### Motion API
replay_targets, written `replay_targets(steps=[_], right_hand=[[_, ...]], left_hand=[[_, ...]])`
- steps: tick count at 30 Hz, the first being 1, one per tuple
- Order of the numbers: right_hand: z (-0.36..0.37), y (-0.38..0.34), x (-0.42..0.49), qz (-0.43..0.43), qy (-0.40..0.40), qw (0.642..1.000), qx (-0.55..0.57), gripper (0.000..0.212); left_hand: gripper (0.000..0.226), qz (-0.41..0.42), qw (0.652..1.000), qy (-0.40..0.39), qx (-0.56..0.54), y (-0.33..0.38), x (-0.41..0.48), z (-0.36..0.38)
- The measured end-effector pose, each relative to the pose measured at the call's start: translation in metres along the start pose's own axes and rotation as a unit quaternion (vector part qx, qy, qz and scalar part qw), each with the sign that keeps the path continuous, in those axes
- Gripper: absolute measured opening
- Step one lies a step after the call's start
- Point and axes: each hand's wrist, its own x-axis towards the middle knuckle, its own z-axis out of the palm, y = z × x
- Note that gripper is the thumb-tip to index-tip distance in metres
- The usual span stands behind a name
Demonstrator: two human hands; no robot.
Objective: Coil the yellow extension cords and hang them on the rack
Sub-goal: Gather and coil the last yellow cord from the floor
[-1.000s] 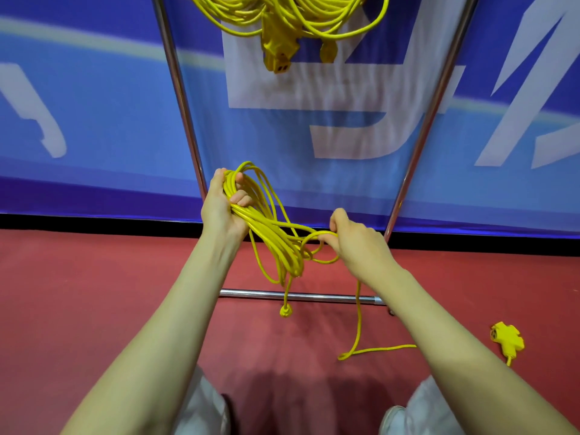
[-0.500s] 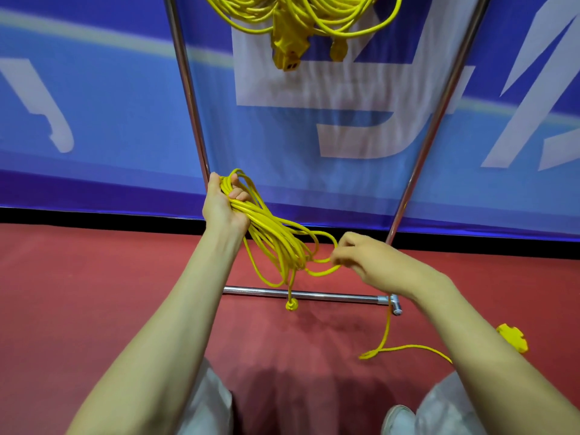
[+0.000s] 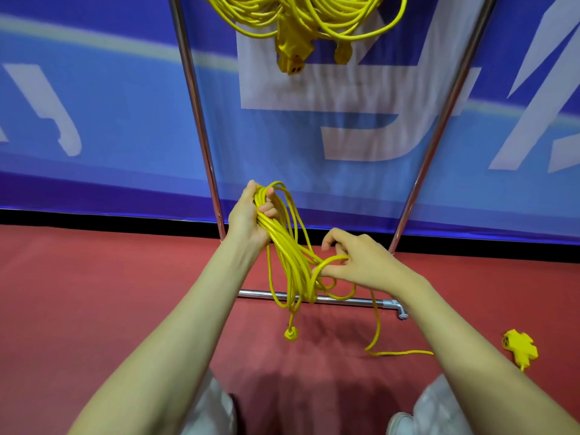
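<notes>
— Yellow cord (image 3: 288,255): where is it?
— Gripped in my left hand (image 3: 248,218); my right hand (image 3: 361,265) pinches the next loop. The tail's on the floor (image 3: 94,309). I'd gather that, then hang it on the rack (image 3: 201,120).

banner (image 3: 94,120): blue, large white letter shapes, pale stripe running across, darker purple band along the bottom edge
black strip (image 3: 94,216): thin, runs under the banner, between it and the floor
floor (image 3: 94,293): red, matte, dark shadow patch at bottom middle
trousers (image 3: 207,409): light, both legs at the bottom edge
shoe (image 3: 400,423): white, only the tip shows, beside the right leg
</notes>
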Motion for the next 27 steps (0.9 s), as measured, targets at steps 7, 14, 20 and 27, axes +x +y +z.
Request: replay_targets(steps=[7,14,20,27], right_hand=[[-0.004,-0.006,-0.006,-0.078,-0.062,0.951,0.293,0.027],[0.0,0.003,0.0,0.047,0.012,0.998,0.032,0.055],[0.001,0.0,-0.002,0.125,-0.033,0.99,0.062,0.054],[-0.031,-0.003,-0.008,-0.024,-0.024,0.884,0.467,0.029]], left_hand=[[0.03,-0.005,0.991,-0.01,0.131,-0.018,-0.005,0.005],[0.029,-0.026,0.982,-0.048,0.183,-0.031,-0.021,0.014],[0.03,-0.02,0.981,-0.056,0.186,-0.027,-0.02,0.011],[0.02,0.017,0.957,-0.058,0.283,-0.033,-0.015,0.002]])
